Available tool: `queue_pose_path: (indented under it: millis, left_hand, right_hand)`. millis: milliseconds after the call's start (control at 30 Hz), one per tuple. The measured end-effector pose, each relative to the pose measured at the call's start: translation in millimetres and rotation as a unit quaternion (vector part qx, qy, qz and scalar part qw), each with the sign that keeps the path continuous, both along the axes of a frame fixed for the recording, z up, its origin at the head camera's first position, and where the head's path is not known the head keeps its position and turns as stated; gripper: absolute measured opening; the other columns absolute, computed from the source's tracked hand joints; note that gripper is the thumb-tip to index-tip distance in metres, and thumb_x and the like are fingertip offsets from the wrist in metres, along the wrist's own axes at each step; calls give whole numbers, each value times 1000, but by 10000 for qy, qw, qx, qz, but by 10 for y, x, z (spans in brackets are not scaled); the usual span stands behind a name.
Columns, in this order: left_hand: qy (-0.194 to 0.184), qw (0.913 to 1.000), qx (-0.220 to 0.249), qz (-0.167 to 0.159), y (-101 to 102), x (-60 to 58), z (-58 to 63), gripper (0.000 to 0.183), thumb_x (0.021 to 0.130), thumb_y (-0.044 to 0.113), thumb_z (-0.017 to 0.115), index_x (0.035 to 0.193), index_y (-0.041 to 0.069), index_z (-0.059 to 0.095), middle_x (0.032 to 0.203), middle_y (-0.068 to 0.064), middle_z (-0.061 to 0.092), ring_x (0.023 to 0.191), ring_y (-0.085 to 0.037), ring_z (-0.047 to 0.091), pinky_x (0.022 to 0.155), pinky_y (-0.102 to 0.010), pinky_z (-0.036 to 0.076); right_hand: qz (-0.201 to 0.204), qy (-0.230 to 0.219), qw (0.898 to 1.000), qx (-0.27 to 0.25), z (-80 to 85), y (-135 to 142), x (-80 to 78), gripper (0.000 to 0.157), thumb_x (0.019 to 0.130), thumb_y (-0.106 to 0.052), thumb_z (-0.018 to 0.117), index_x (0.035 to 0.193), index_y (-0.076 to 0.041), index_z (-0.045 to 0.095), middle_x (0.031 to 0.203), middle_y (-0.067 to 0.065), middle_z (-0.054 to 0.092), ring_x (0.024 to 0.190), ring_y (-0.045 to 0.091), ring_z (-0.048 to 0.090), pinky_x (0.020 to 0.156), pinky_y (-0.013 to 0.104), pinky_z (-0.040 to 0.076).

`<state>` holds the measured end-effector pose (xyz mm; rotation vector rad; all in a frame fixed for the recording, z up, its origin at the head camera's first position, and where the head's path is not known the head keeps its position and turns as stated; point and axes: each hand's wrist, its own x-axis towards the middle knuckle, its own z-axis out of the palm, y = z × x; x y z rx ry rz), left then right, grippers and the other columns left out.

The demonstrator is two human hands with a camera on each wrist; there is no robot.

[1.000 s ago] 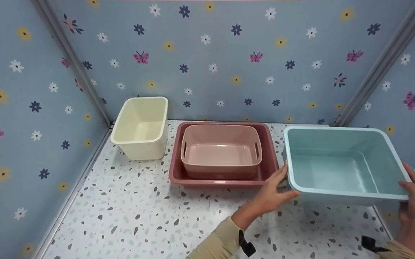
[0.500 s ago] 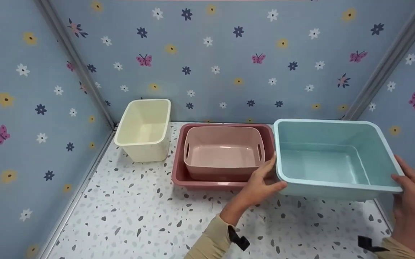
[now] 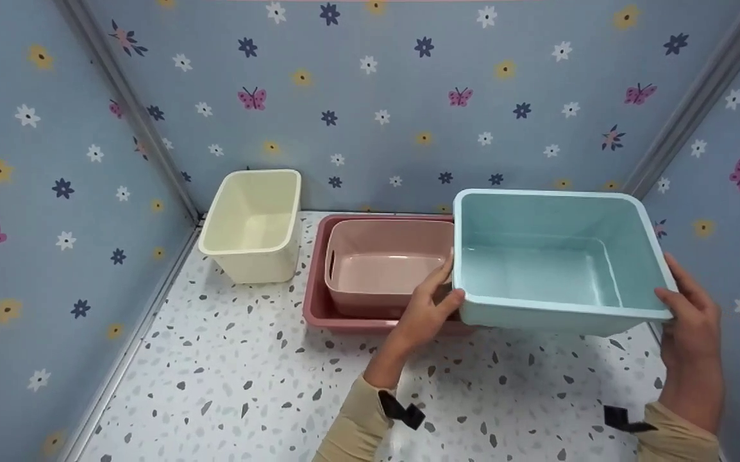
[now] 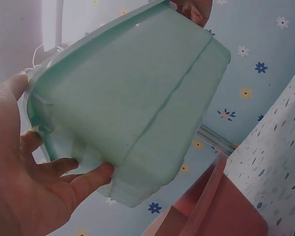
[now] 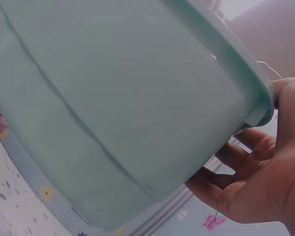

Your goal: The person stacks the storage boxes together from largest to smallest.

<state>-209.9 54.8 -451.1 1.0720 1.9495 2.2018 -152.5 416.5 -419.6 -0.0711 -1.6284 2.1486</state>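
An empty light blue plastic storage bin (image 3: 537, 269) is held up off the table between both hands. My left hand (image 3: 422, 314) grips its left end, thumb at the rim and fingers spread along the outer wall, as the left wrist view shows on the bin (image 4: 118, 93). At the opposite end my right hand (image 3: 694, 321) grips the right front corner, thumb over the rim and fingers against the side. The bin overlaps the right part of a dark pink bin (image 3: 315, 301), which has a smaller light pink bin (image 3: 389, 263) with handle slots nested inside it.
A cream bin (image 3: 251, 224) stands at the back left near the wall. Speckled white tabletop (image 3: 248, 378) lies under everything. Blue flowered panels (image 3: 376, 96) enclose the back and both sides.
Both hands have carried the light blue bin leftward and up, from the right side until it covers the right end of the pink bins. The other bins stay in place.
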Motion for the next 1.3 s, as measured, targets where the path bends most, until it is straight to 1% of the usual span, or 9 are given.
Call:
queue_pose_path:
  millis: [100, 233, 367, 567, 667, 800, 900, 1100, 1300]
  left_hand:
    - [-21, 9997, 102, 210, -70, -33, 24, 64, 103, 24, 48, 150, -8, 17, 157, -21, 18, 141, -28, 28, 106, -36, 35]
    - [-90, 9986, 153, 502, -179, -60, 45, 54, 105, 12, 41, 150, -8, 18, 157, -20, 19, 140, -28, 30, 106, -36, 36]
    - [-92, 9977, 303, 599, -300, -86, 61, 51, 104, 4, 36, 150, -9, 17, 157, -20, 18, 140, -32, 27, 108, -40, 33]
    - [-219, 9966, 407, 684, -520, -124, 99, 50, 106, 9, 31, 152, -5, 14, 158, -16, 16, 141, -32, 27, 104, -53, 34]
    - [-178, 9962, 183, 830, -638, -126, 138, 51, 107, 11, 30, 152, -4, 13, 159, -14, 17, 141, -30, 27, 104, -48, 36]
    - [-28, 9945, -43, 1049, -777, -121, 198, 50, 106, 10, 30, 152, -3, 15, 158, -17, 18, 140, -34, 30, 101, -42, 41]
    - [-14, 9924, -88, 1225, -869, -119, 253, 50, 106, 9, 31, 153, -2, 17, 158, -18, 20, 136, -36, 36, 96, -46, 45]
    - [-220, 9880, -71, 1525, -1039, -115, 334, 50, 105, 9, 32, 153, 2, 22, 157, -16, 24, 130, -31, 45, 90, -51, 49]
    - [-242, 9810, -152, 1919, -1161, -229, 345, 48, 105, 15, 37, 151, 2, 28, 154, -16, 31, 126, -41, 47, 84, -50, 52]
  right_hand:
    - [135, 83, 9999, -5, 16, -102, -59, 51, 93, 3, 59, 142, -2, 48, 136, 9, 49, 109, 19, 56, 75, 23, 54]
    - [154, 75, 9996, 209, 19, -250, -147, 51, 93, 2, 59, 142, -3, 48, 136, 8, 51, 111, 20, 55, 77, 24, 54]
    - [228, 66, 9991, 343, 12, -402, -211, 51, 94, 1, 58, 143, -2, 46, 135, 7, 52, 110, 21, 56, 79, 24, 53]
    - [303, 9, 9969, 727, 30, -625, -334, 51, 94, -4, 60, 144, -6, 47, 142, 11, 48, 113, 22, 54, 81, 24, 52]
    - [406, -4, 9955, 852, 45, -717, -389, 51, 95, -6, 60, 144, -7, 47, 145, 14, 44, 115, 23, 53, 82, 25, 51]
    - [614, 18, 9944, 863, 73, -826, -448, 52, 95, -7, 60, 145, -6, 46, 146, 14, 43, 117, 24, 51, 85, 26, 50]
    - [736, 16, 9937, 851, 105, -917, -499, 53, 95, -8, 60, 145, -5, 44, 145, 15, 44, 117, 24, 52, 86, 27, 49]
    - [899, -17, 9925, 831, 158, -1091, -580, 54, 95, -8, 60, 146, -4, 43, 148, 19, 39, 121, 25, 50, 89, 28, 48]
    - [945, 42, 9924, 784, 209, -1209, -650, 54, 94, -11, 63, 145, -6, 45, 147, 18, 42, 125, 29, 48, 91, 31, 48]
